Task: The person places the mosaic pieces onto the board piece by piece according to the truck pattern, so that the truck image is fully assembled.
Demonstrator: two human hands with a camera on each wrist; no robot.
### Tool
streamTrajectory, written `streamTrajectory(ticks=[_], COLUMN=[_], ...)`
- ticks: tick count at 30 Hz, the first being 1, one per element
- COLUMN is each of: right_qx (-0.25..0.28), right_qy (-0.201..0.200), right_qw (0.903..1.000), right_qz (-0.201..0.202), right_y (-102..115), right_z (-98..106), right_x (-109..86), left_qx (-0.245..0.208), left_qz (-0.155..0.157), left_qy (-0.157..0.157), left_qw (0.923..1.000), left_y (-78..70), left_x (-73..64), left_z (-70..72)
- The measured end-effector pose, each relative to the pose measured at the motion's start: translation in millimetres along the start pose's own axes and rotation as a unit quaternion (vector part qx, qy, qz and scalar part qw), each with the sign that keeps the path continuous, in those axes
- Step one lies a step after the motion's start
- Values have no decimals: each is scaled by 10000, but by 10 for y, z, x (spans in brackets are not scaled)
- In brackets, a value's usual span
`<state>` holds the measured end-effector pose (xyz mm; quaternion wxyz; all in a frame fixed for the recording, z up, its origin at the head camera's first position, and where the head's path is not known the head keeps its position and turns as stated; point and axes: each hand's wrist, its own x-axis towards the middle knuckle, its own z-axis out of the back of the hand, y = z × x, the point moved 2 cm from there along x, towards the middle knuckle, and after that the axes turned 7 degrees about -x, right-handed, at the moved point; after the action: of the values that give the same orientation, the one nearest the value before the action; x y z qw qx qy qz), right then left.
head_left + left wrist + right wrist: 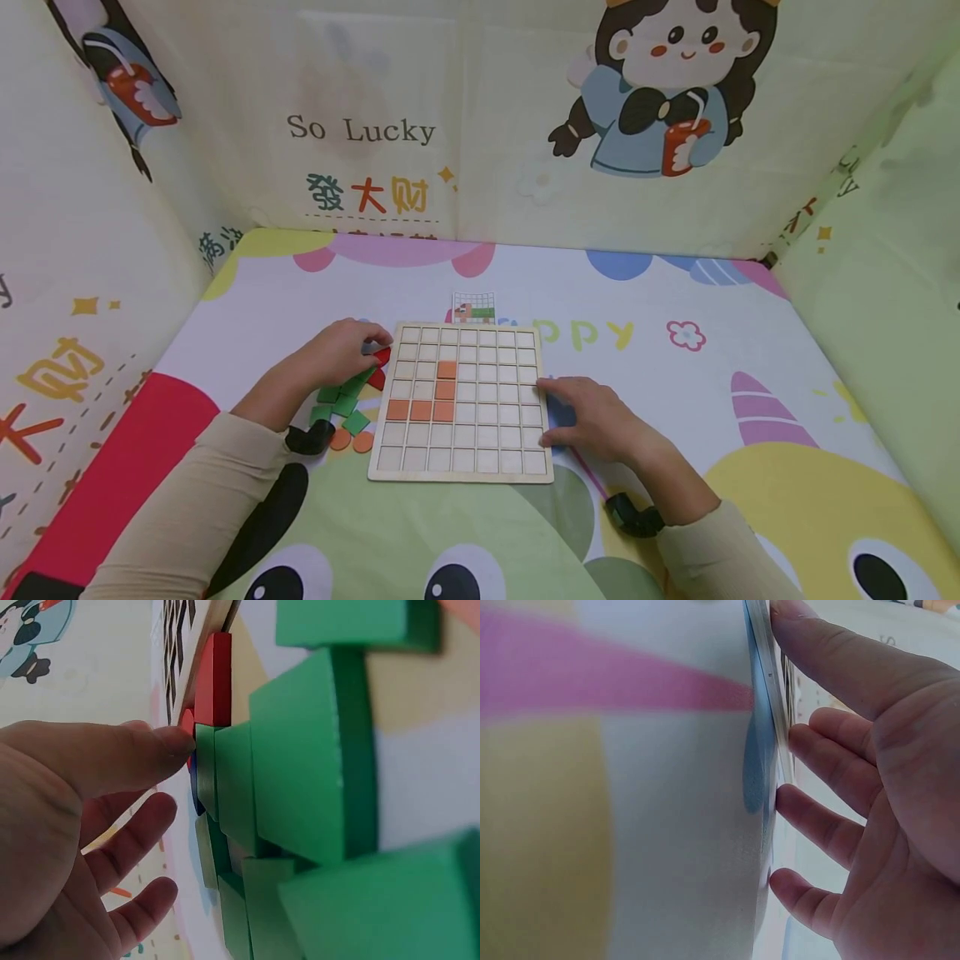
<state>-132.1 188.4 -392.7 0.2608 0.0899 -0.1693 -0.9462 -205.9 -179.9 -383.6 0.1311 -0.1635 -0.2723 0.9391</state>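
A pale wooden grid board (491, 436) lies flat, with several orange square tiles (446, 389) set in its cells. At its left edge, my left hand (341, 350) has thumb and index finger around a red tile (383, 357). In the left wrist view the thumb tip meets that tile, and the other fingers spread loosely. Another red tile (215, 679) lies close against the board, beside several green tiles (304, 761). My right hand (600, 417) rests thumb and fingertips along the board's right edge, fingers fairly straight, as the right wrist view also shows.
Two orange round pieces (363, 442) lie left of the board's lower corner. A small printed card (474, 308) with a coloured grid lies beyond the board's far edge. The table has a cartoon-printed cover (615, 283), and printed cloth walls (480, 125) stand around it.
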Motion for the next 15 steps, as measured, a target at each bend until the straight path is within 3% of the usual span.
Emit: streamTrajectory(ticks=[15], right_qx=[31], right_qy=[-64], right_qw=[10000], right_qz=[37], right_y=[-6], right_z=[0], right_x=[6], left_qx=[-29], left_qz=[-32], left_qy=[50], left_qw=[10000], left_y=[11], left_x=[10], left_z=[22])
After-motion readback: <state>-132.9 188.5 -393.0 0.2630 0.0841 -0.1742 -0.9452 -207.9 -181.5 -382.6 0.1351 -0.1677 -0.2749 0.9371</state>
